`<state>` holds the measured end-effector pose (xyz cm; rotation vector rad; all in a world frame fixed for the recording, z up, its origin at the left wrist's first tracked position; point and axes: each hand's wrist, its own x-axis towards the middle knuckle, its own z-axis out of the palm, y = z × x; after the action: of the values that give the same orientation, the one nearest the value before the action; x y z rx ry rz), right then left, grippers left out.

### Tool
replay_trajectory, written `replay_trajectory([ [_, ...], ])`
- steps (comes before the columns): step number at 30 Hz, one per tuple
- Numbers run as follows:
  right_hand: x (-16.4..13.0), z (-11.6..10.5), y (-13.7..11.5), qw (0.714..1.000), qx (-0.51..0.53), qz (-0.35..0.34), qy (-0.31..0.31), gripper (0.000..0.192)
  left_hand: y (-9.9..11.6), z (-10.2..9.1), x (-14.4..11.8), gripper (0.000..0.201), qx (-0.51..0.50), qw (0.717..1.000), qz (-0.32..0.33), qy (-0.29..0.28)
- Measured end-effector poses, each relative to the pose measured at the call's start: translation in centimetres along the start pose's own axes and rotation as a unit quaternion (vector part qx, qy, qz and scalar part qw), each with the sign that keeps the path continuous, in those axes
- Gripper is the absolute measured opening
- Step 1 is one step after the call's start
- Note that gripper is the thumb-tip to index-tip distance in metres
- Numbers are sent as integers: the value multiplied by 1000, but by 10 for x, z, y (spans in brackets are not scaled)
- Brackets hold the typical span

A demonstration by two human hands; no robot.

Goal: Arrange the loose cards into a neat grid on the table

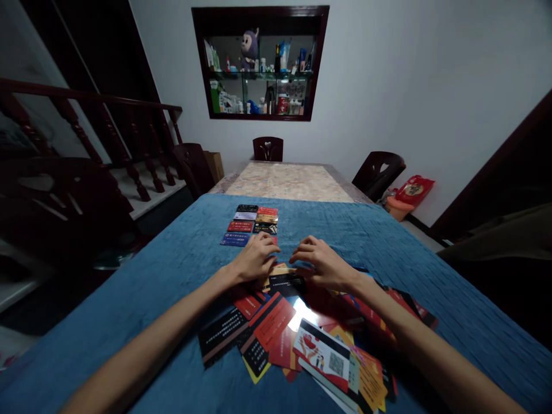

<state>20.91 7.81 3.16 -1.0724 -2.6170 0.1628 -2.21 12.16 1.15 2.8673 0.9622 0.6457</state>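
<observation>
Head view. Left hand [257, 257]: bare, fingers curled, was poised over the far edge of a card pile [276, 322]; whether it gripped a card could not be told. Right hand [321, 263]: bare, fingers bent, stood just beside it across a narrow gap; its grip likewise could not be told. Pile: red, black and orange cards overlapped at odd angles on a blue cloth [185, 247], between and under the forearms; a QR-code card [323, 353] lay near the front. Card grid [240, 226]: two columns lay beyond the left hand, which partly covered the nearest right-column card.
</observation>
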Motion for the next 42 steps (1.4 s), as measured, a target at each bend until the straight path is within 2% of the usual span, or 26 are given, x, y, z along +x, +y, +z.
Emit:
replay_trajectory([
  [6, -6, -6, -10, 999, 8, -1, -35, 26, 22, -1, -7, 17, -42, 999, 31, 8],
  [13, -6, -2, -11, 995, -6, 13, -97, 41, 24, -6, -4, 14, -65, 997, 29, 3],
  [21, -7, 3, -9, 991, -23, 22, -129, 42, 27, -4, -5, 22, -46, 997, 41, -48],
  [32, -7, 7, 2, 991, -21, 4, -131, 44, 26, 1, -6, 22, -49, 995, 52, -73],
  [42, -6, 8, 10, 993, -8, -38, -113, 35, 30, -1, -7, 15, -41, 995, 43, -85],
])
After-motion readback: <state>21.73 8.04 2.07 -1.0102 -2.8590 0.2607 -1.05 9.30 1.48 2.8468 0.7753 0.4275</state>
